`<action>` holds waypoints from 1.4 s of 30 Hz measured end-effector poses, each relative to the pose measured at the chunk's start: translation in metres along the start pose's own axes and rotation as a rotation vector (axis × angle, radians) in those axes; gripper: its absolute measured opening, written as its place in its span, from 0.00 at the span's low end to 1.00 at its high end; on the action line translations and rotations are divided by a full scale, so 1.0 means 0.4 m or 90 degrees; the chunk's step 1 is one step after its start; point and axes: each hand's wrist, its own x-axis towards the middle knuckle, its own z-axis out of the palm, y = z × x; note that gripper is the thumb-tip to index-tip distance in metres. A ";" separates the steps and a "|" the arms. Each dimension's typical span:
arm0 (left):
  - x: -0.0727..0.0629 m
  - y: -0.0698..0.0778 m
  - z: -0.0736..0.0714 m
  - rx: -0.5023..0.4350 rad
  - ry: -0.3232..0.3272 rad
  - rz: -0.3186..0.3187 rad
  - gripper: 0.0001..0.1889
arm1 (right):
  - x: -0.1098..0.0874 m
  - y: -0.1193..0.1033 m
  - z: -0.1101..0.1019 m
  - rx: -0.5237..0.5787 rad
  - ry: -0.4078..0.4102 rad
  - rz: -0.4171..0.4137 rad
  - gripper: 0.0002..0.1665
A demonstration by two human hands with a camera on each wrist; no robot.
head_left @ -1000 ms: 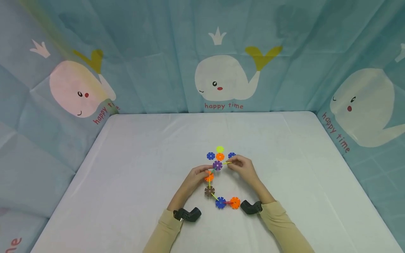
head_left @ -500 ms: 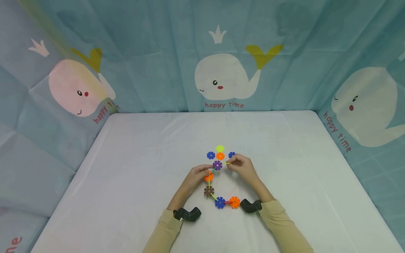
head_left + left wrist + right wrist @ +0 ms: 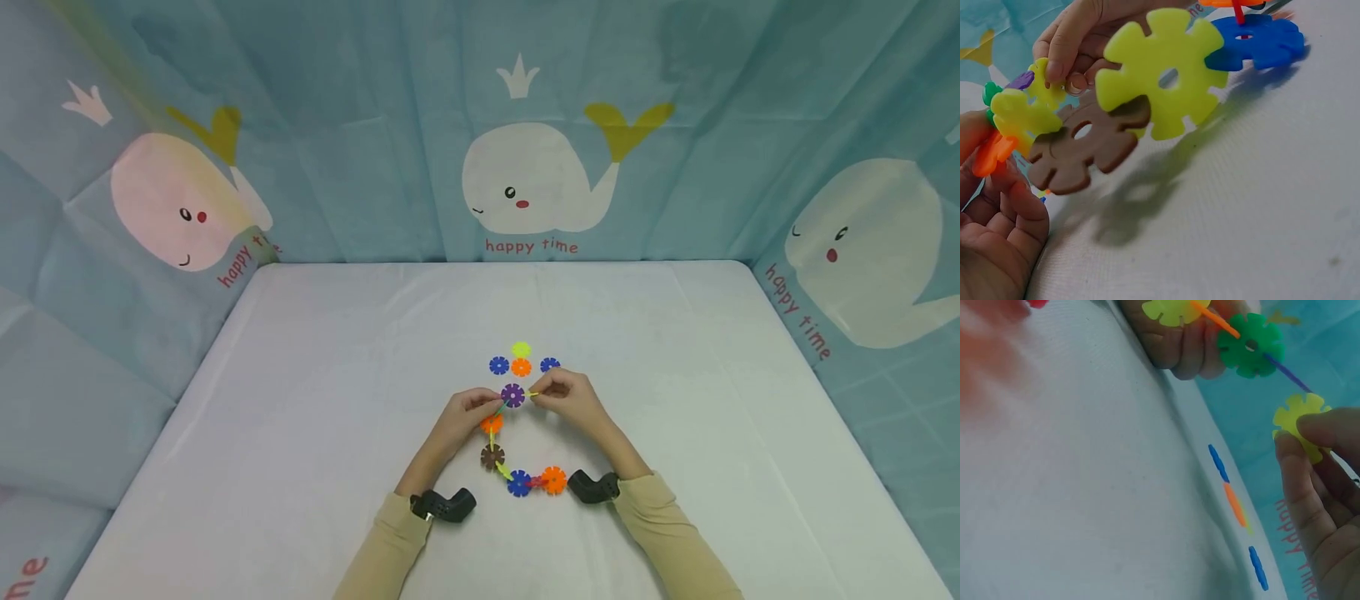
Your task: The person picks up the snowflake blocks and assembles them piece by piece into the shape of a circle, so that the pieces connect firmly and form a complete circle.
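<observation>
A white-covered table point(image 3: 337, 358) is carrying a loose orange notched disc point(image 3: 517, 370); 3 others are lying around it: a yellow-green notched disc point(image 3: 521, 349) just beyond, 1 blue notched disc point(image 3: 495, 366) to its left, a 2nd blue notched disc point(image 3: 550, 363) to its right.

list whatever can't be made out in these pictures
Head view: lower part of the rightmost blue disc, hidden by the right hand.
Left wrist view: rest of the topmost orange disc, cut off by the top edge.
Right wrist view: what the orange blur at left is, out of focus.
</observation>
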 end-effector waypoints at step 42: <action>-0.004 0.006 -0.003 -0.027 0.012 -0.005 0.11 | -0.001 0.009 0.033 -0.030 -0.062 -0.088 0.03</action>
